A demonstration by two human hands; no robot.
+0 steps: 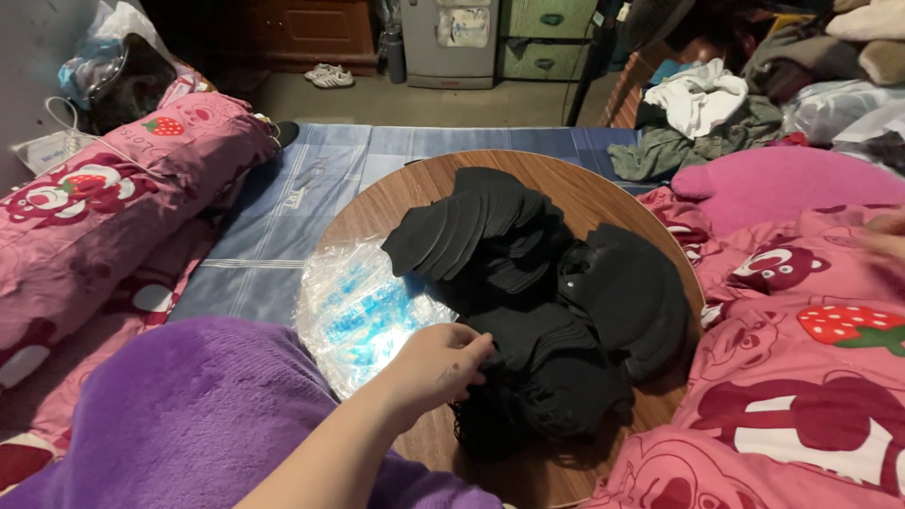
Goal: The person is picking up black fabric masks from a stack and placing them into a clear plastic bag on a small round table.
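Note:
A heap of black fabric pieces covers the middle of a round wooden table; some are fanned out in a stack at the heap's far side. My left hand reaches in from the bottom, and its curled fingertips pinch the near left edge of the heap. A stack of clear plastic bags with blue print lies just left of that hand, on the table's left rim. Only a blurred bit of my right hand shows at the right edge, over the pink bedding; what it holds is not visible.
A purple fleece blanket covers my lap. Pink strawberry-print bedding lies on the right and a matching bolster on the left. Beyond the table are a blue mat, a clothes pile, a small fridge and shoes.

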